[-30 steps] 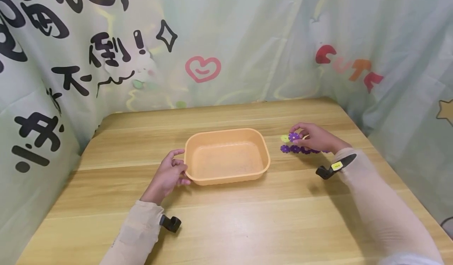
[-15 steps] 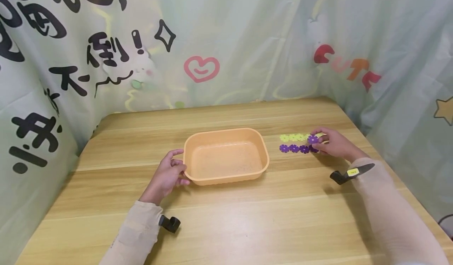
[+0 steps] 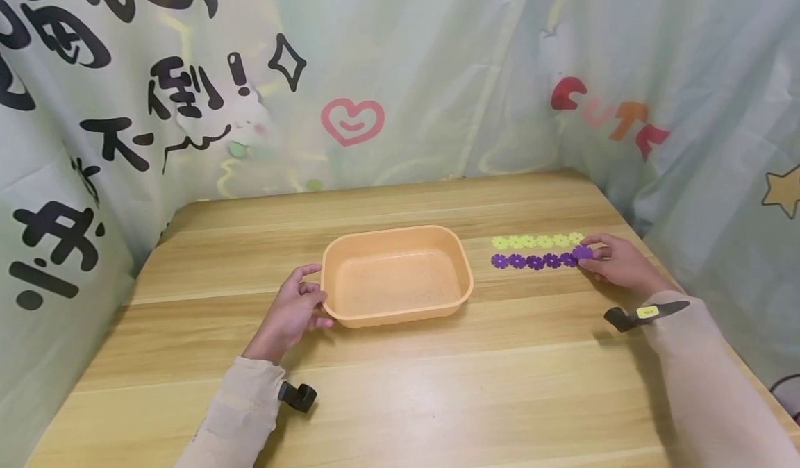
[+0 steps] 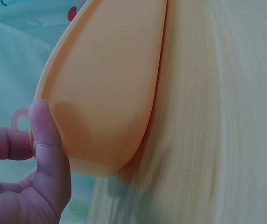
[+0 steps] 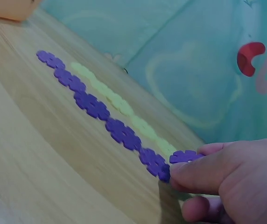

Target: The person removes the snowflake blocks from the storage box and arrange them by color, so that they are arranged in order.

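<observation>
My left hand (image 3: 290,315) holds the left end of an orange plastic basin (image 3: 400,282); the left wrist view shows its thumb (image 4: 46,135) over the rim and fingers outside. At the right, my right hand (image 3: 615,261) pinches a purple snowflake disc (image 5: 185,156) between thumb and fingers. That disc is at the right end of a row of purple snowflake discs (image 5: 91,106) on the table. Just behind runs a parallel row of yellow snowflake discs (image 3: 528,241). Part of the pinched disc is hidden by the fingertips.
The wooden table (image 3: 400,398) has a rounded back edge against a pale printed curtain (image 3: 425,72), which also hangs along both sides. Nothing lies inside the basin. Each wrist wears a black camera mount (image 3: 298,396).
My right hand has moved rightward along the rows with the purple disc, lowering it to the right end of the purple row. The left hand keeps its hold on the basin.
</observation>
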A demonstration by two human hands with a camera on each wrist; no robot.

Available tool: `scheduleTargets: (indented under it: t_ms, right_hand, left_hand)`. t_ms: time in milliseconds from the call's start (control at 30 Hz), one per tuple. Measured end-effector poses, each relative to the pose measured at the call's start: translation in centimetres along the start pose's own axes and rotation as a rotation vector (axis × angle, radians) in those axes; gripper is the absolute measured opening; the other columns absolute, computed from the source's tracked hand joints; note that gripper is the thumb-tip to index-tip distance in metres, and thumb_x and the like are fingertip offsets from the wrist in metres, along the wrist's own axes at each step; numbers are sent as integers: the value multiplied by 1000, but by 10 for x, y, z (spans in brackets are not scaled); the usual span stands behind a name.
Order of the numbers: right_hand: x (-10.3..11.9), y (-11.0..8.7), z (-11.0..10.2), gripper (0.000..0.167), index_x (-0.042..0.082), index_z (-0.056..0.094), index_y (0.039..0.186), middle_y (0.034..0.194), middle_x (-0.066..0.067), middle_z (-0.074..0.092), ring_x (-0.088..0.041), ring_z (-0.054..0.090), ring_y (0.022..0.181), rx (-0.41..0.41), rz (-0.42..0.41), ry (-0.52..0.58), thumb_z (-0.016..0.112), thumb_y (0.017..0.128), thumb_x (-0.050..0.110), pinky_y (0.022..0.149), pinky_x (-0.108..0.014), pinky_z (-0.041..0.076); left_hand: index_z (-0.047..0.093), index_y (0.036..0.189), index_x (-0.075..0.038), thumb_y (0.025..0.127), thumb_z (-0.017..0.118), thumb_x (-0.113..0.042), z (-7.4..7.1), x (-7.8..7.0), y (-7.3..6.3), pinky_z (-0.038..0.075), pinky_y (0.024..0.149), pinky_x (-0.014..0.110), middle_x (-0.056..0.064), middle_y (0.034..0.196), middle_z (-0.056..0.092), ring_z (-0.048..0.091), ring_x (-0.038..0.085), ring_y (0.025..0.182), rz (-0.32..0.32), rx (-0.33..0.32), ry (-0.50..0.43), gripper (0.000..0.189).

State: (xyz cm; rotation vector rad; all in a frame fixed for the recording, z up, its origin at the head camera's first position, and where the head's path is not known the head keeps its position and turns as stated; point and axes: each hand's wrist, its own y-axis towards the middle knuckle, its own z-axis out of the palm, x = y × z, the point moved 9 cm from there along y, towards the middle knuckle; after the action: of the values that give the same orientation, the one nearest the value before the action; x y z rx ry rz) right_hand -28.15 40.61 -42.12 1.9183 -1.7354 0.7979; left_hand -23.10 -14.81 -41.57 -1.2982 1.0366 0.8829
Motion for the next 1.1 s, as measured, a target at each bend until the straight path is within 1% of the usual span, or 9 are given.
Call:
scheduleTargets:
  t_ms: [167, 333, 467, 633, 833, 933, 1100]
  right_hand:
    - [0, -5, -5, 44, -8, 46, 125, 84, -12, 62, -16, 57, 59, -16, -4, -9, 65, 92, 14, 55, -28, 49]
    - [-1, -5, -6, 41, -6, 50, 122, 81, -10, 60, -17, 56, 59, -16, -12, -59, 66, 91, 15, 55, -28, 48]
    - [0, -4, -6, 41, -5, 52, 121, 82, -11, 61, -20, 57, 64, -13, -20, -110, 67, 91, 17, 58, -30, 48]
    - [1, -3, -7, 43, -6, 52, 121, 88, -15, 62, -24, 57, 75, -15, -14, -170, 68, 90, 20, 62, -32, 47]
    - [-1, -3, -7, 46, -7, 50, 122, 90, -18, 61, -27, 57, 77, 1, 9, -171, 69, 91, 22, 61, -33, 48]
    - [0, -3, -8, 47, -7, 50, 122, 90, -19, 61, -28, 57, 77, -1, 8, -173, 69, 90, 21, 62, -33, 48]
    - [1, -3, -6, 43, -6, 53, 120, 88, -16, 62, -26, 57, 76, -4, -6, -168, 70, 89, 19, 63, -33, 47]
  left_hand:
    - [29, 147, -11, 94, 46, 7, 0, 0, 0, 58, 56, 28, 21, 115, 40, 51, 21, 79, 4, 2, 1, 58]
    - [29, 146, -11, 94, 46, 8, 0, 1, 0, 57, 55, 28, 20, 115, 40, 51, 21, 79, 4, -2, 0, 58]
    - [29, 147, -11, 94, 46, 7, 0, 0, 0, 57, 56, 28, 21, 116, 40, 52, 22, 79, 5, 0, 4, 58]
    - [28, 147, -11, 94, 45, 7, 0, 0, 0, 57, 56, 28, 21, 116, 40, 51, 21, 79, 4, 5, 5, 58]
    - [28, 147, -11, 94, 45, 7, 1, -1, 1, 57, 56, 28, 21, 115, 40, 51, 21, 78, 5, 4, 8, 59]
    - [29, 147, -11, 94, 46, 7, 1, -2, 0, 57, 56, 28, 20, 114, 40, 50, 21, 78, 5, 1, 7, 59]
    - [30, 146, -11, 94, 47, 8, 0, -2, -1, 57, 57, 29, 18, 112, 40, 51, 21, 79, 2, -5, 11, 59]
